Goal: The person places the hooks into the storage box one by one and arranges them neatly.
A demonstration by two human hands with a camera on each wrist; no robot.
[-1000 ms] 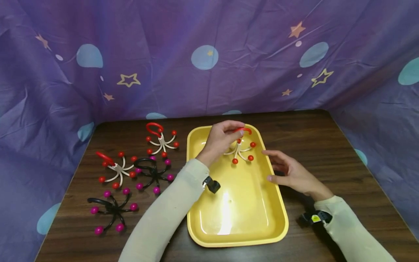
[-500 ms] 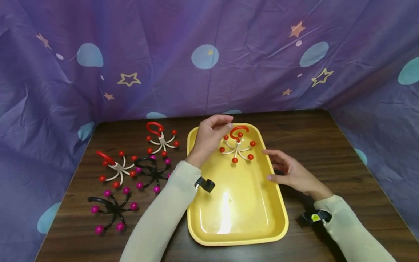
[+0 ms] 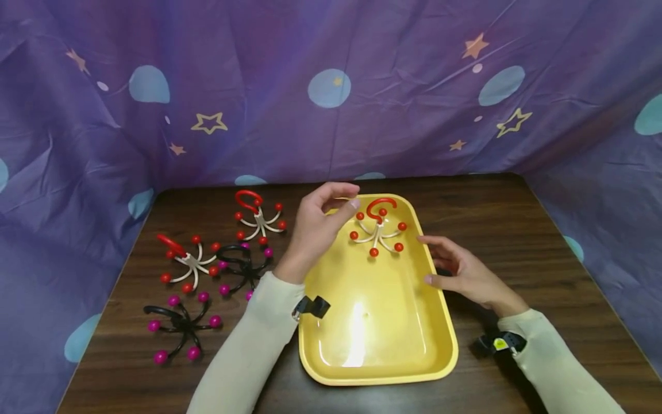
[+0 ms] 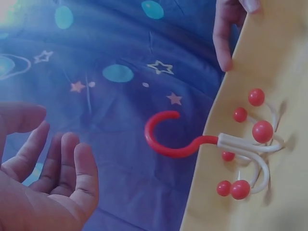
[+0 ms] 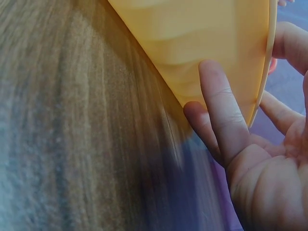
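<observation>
A hook hanger (image 3: 380, 230), white with a red hook and red ball-tipped arms, stands arms-down in the far part of the yellow tray (image 3: 362, 379). My left hand (image 3: 319, 225) hovers over the tray's far left rim, fingers and thumb apart with nothing between them. In the left wrist view, a gap separates this left hand (image 4: 57, 178) from the red hook (image 4: 163, 149). My right hand (image 3: 468, 279) holds the tray's right rim. Its thumb laps over the rim, and some fingers (image 5: 224, 108) lie along the outer wall.
Left of the tray, two red-and-white hook hangers (image 3: 192, 261) (image 3: 260, 220) and two black ones with magenta balls (image 3: 184, 324) (image 3: 247, 267) stand on the dark wooden table (image 3: 517, 218). A purple curtain (image 3: 269, 69) hangs behind.
My left hand has let go of the red hook and drawn back to the left. The hanger stays in the tray. My right hand keeps its place on the rim.
</observation>
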